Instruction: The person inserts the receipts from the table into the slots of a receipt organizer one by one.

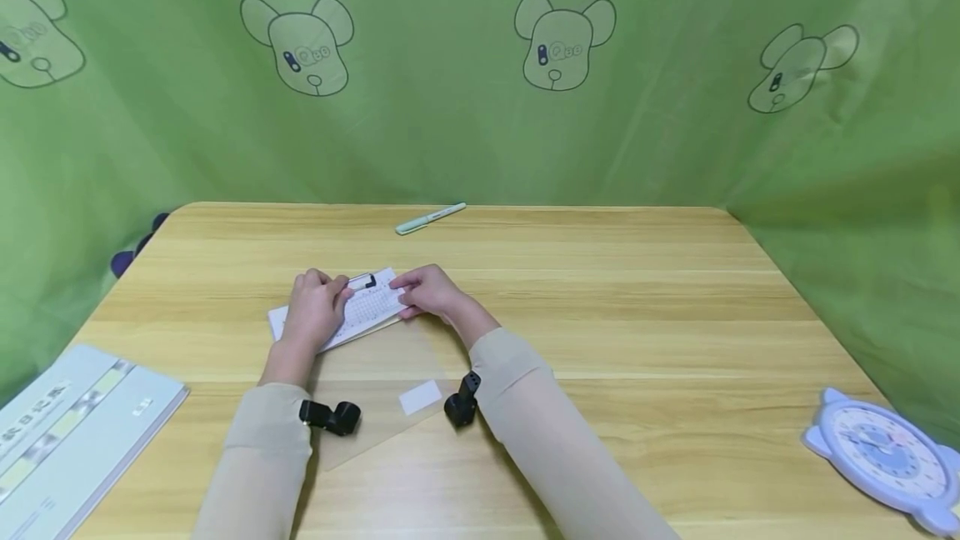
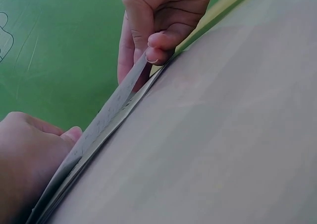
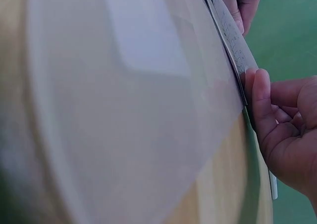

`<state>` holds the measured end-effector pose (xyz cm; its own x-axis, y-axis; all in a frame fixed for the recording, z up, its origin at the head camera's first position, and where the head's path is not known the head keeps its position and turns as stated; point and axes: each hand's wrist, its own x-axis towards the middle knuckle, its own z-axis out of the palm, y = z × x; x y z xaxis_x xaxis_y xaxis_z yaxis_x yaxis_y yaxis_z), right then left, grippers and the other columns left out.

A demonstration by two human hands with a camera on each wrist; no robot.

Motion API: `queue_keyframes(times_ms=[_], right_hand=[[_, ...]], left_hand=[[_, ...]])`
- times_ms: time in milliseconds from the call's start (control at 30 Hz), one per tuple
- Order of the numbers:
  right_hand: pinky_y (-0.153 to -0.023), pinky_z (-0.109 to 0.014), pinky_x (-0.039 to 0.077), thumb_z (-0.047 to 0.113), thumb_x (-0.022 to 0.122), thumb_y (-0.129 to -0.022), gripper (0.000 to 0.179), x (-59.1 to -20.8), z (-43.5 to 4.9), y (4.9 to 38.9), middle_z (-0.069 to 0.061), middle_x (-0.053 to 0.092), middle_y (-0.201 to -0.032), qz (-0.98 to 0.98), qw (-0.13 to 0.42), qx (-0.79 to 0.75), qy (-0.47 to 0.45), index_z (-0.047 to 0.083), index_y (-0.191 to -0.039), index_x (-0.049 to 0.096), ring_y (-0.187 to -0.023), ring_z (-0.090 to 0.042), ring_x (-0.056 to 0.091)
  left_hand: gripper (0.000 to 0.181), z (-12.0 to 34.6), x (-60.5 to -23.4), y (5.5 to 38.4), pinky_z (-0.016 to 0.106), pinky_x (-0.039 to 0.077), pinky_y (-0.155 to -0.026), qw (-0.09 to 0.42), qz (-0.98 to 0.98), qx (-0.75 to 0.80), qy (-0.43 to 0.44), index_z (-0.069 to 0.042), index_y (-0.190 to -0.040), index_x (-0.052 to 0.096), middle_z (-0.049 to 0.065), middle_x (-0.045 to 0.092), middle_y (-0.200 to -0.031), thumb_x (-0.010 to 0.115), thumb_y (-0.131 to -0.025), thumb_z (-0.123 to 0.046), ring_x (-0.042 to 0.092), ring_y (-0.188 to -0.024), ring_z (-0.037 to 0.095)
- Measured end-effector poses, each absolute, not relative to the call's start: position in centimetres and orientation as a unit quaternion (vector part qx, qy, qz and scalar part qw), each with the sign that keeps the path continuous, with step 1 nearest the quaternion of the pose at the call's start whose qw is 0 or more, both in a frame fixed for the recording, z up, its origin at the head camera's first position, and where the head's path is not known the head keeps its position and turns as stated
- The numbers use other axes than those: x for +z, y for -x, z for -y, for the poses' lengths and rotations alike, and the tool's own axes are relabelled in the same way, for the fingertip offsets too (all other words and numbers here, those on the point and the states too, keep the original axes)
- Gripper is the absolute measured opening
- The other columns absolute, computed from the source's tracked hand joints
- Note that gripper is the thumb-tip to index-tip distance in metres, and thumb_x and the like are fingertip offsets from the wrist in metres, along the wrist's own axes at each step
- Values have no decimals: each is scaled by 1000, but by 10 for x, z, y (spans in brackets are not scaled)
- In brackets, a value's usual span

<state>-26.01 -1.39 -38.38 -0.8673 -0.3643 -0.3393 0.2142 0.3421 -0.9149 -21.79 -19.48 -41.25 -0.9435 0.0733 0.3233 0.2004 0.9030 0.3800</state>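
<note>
Printed paper (image 1: pixel 371 304) lies under a metal clip (image 1: pixel 363 282) on a clip folder, tilted on the table. A see-through cover (image 1: pixel 367 415) with a white label (image 1: pixel 420 397) spreads from the folder toward me. My left hand (image 1: pixel 313 307) grips the folder at its clip, fingers bent over the top edge. At the right end, my right hand (image 1: pixel 431 290) pinches the paper between thumb and fingers. The left wrist view shows the paper (image 2: pixel 106 117) bowed slightly away from the layer beneath, my right hand (image 2: pixel 166 16) at its corner.
Toward the back of the table lies a pale green pen (image 1: pixel 431 219). A thick light-blue book (image 1: pixel 82 432) rests at the front left. At the front right is a lavender toy clock (image 1: pixel 885 452). Green cloth (image 1: pixel 450 123) hangs behind the table.
</note>
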Motion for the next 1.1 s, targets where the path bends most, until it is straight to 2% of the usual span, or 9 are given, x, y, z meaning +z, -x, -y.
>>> queue_keyframes(times_ms=[367,667,867,1100], right_hand=[[-59,-26,49,-9,53,-80,31,-387,7,257,-11,49,-83,-763,263,-589,40,-1,-110,56,-56,-16,56],[-53,-25,48,-7,53,-81,24,-387,-5,246,-14,57,-72,-757,272,-590,68,-5,-104,56,-52,-15,54],[-47,-22,46,-3,56,-80,21,-385,-12,236,-12,61,-74,-769,272,-574,75,-5,-100,58,-48,-13,51],[-47,-23,46,2,59,-79,18,-383,-19,230,-10,61,-74,-788,268,-548,86,-1,-97,61,-48,-14,51]], left_hand=[[33,194,-414,217,42,33,-75,149,962,-221,64,3,-110,56,20,46,-92,51,-87,-20,40,-86,32],[34,195,-412,216,43,33,-76,138,959,-244,45,2,-110,56,20,45,-96,52,-86,-21,40,-89,32],[35,193,-410,215,43,33,-78,132,957,-256,27,2,-109,57,21,47,-98,53,-84,-22,41,-91,33],[37,192,-404,215,45,33,-79,110,960,-258,23,3,-111,56,23,47,-100,51,-84,-21,41,-93,35]])
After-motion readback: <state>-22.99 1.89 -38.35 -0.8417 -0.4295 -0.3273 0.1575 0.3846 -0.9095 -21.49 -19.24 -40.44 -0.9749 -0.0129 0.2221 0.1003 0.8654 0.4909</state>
